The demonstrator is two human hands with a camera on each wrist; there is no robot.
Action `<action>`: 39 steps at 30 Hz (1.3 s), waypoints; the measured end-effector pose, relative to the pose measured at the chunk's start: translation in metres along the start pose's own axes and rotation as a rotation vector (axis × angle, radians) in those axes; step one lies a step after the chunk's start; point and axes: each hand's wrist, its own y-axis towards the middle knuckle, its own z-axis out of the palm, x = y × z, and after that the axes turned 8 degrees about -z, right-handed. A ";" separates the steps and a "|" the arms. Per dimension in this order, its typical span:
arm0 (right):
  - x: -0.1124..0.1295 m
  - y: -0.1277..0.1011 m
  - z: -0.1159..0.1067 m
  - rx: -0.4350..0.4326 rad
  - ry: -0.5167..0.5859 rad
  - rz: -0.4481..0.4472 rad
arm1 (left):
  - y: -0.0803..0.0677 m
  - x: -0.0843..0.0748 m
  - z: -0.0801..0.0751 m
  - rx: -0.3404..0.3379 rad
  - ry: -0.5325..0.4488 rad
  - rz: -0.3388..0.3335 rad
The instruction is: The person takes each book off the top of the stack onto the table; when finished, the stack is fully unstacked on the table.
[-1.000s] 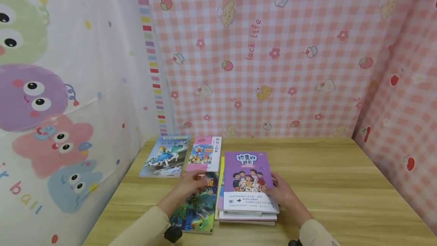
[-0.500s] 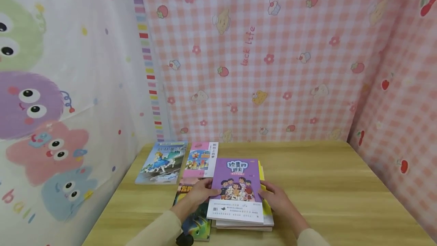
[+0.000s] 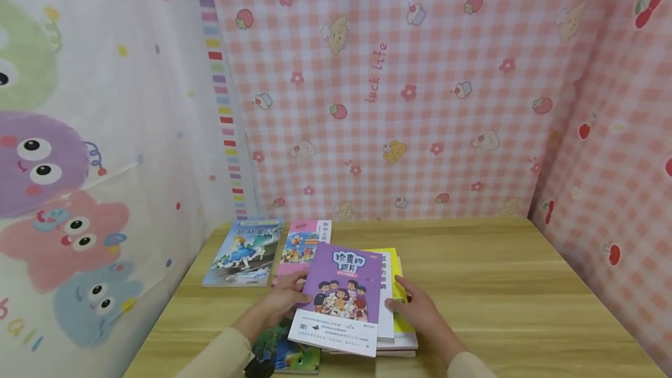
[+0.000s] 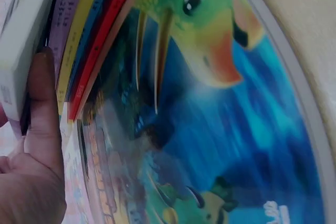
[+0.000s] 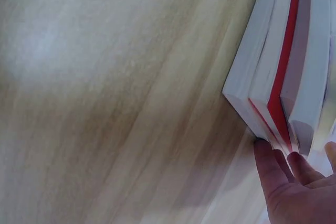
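Both hands grip purple book (image 3: pixel 341 296) (top of stack (image 3: pixel 401 340)), fingers curled

A close, blurred look along a table edge (image 4: pixel 315 35) showed a picture book (image 4: pixel 210 129) lying flat, its cover filled with blue water and a green, orange-beaked cartoon creature. At the left, a stack of books (image 4: pixel 89 19) rose beside it, their edges showing red, blue, yellow, purple and white. The left hand (image 4: pixel 31 156) sat at the near left, one finger (image 4: pixel 42 98) pressed upright against the stack's side, just under the thick white book on top.
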 end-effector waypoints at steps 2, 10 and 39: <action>0.001 0.000 0.001 0.004 -0.022 0.007 | -0.002 0.000 -0.003 0.001 -0.011 0.008; 0.000 0.004 0.005 0.029 -0.033 0.035 | -0.005 -0.003 -0.016 0.007 -0.084 0.065; 0.002 0.006 0.002 0.043 -0.029 0.058 | -0.038 0.001 -0.073 -0.067 -0.148 0.033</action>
